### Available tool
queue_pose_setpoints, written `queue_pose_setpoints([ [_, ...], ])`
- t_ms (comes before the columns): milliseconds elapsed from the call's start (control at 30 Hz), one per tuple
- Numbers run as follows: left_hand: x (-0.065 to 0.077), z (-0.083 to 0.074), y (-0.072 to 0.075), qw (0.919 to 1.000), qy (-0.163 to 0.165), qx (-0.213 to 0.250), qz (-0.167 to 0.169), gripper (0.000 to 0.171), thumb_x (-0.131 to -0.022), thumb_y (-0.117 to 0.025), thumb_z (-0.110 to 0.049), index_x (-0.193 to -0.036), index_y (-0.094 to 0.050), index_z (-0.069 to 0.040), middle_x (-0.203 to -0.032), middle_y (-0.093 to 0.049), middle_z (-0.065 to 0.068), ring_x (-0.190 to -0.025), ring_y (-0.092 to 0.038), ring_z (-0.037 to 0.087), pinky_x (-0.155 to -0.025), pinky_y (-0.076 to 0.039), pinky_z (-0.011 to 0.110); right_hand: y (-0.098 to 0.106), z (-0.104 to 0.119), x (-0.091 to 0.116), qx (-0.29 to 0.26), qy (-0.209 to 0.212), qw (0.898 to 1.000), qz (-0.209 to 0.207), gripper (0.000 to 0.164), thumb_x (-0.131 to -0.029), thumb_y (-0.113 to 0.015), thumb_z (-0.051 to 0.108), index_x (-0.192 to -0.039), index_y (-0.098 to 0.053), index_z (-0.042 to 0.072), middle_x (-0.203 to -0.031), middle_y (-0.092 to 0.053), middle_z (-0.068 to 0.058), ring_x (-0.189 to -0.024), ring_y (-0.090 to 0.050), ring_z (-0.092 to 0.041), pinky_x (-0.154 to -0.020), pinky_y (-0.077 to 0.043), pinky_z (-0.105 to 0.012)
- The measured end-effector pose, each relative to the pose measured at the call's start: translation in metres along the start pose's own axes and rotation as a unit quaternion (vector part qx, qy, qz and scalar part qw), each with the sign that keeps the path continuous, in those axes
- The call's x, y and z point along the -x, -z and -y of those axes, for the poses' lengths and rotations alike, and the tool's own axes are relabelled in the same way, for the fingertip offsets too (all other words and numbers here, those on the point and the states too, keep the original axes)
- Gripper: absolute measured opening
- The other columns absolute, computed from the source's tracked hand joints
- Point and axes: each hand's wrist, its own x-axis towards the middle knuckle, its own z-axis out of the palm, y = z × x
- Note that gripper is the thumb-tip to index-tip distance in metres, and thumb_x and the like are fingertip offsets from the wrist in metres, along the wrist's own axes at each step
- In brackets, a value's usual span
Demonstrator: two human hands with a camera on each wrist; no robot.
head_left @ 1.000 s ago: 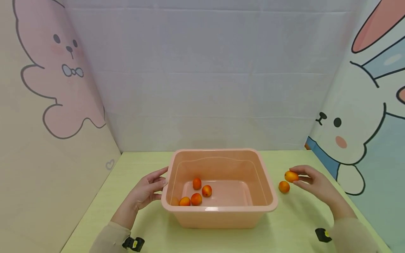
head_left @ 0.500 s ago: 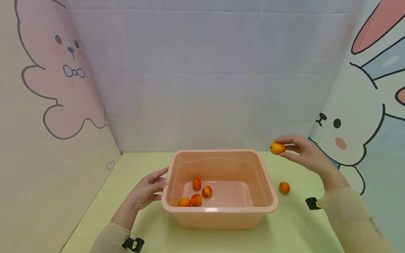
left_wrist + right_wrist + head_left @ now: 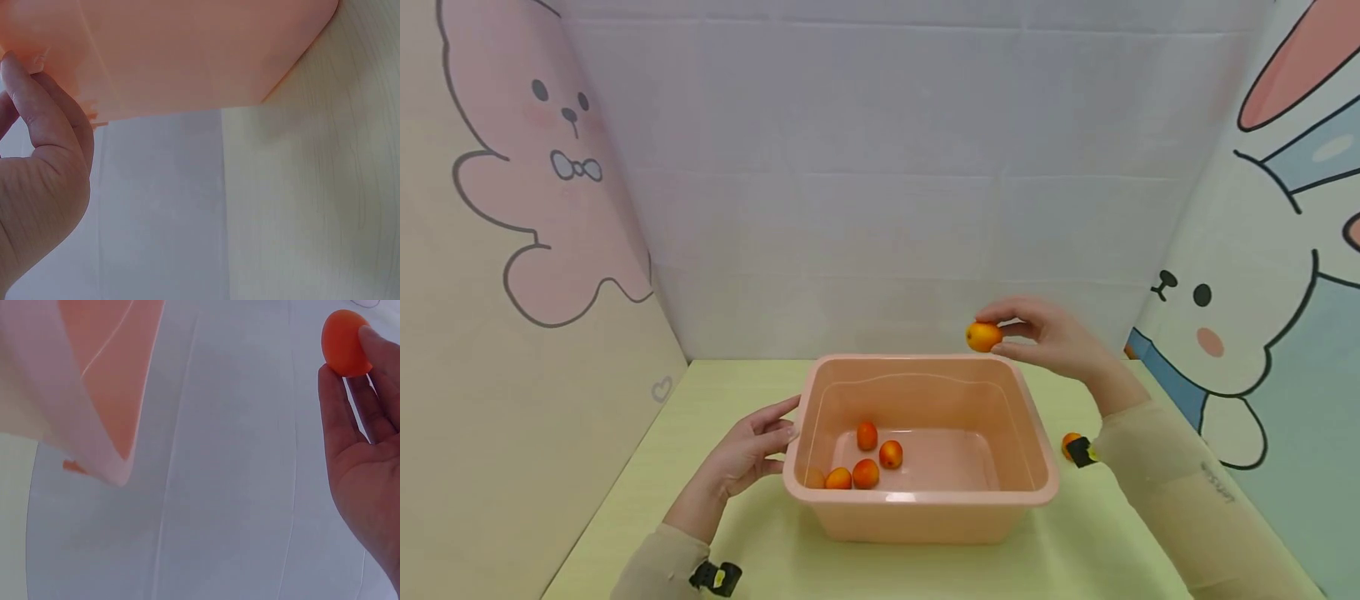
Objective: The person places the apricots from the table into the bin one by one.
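Note:
A pink plastic basin stands on the table, with several small orange fruits on its floor, mostly toward the left. My left hand grips its left rim; in the left wrist view the hand reaches up to the rim, and some fingers are hidden. Above the basin's far right edge, my right hand pinches a small oval orange fruit between thumb and fingers. The right wrist view shows that fruit held at the fingertips, apart from the basin.
One more orange fruit lies on the pale green table right of the basin, partly covered by the black wrist device. A white wall rises behind, with cartoon-printed panels at both sides.
My right hand has lifted the fruit from beside the other one on the table, then carried it left over the basin's far right edge. The left hand and basin stay put.

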Motion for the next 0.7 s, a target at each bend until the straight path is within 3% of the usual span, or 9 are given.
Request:
queue_pose_setpoints([
  [233, -0.001, 0.001, 0.001, 1.0000, -0.001, -0.001, 0.002, 0.066, -0.099, -0.062, -0.011, -0.155, -0.028, -0.004, -0.106, -0.064, 0.009, -0.088, -0.067, 0.020, -0.073, -0.060, 0.034, -0.030, -0.006, -0.027, -0.064, -0.004, 0.997, 0.048, 0.039, -0.086, -0.071, -0.009, -0.124, -0.063, -0.003, -0.121, -0.062, -0.015, -0.108, -0.061, -0.021, -0.094, -0.054, -0.033],
  [500, -0.001, 0.001, 0.002, 1.0000, -0.003, 0.005, 0.007, 0.066, -0.099, -0.062, -0.010, -0.155, -0.028, -0.003, -0.106, -0.065, 0.009, -0.087, -0.067, 0.019, -0.072, -0.060, 0.034, -0.065, -0.020, -0.043, -0.122, -0.111, 0.983, 0.079, 0.038, -0.089, -0.071, -0.001, -0.127, -0.062, 0.000, -0.122, -0.061, -0.013, -0.109, -0.062, -0.033, -0.094, -0.053, -0.033],
  [700, -0.001, 0.002, 0.003, 1.0000, -0.002, 0.005, 0.004, 0.067, -0.098, -0.063, -0.011, -0.155, -0.028, -0.003, -0.105, -0.065, 0.009, -0.087, -0.067, 0.019, -0.072, -0.060, 0.034, -0.089, -0.033, -0.050, -0.114, -0.159, 0.972, 0.127, 0.035, -0.092, -0.071, 0.007, -0.126, -0.063, 0.006, -0.120, -0.063, -0.007, -0.110, -0.062, -0.025, -0.095, -0.053, -0.033],
])
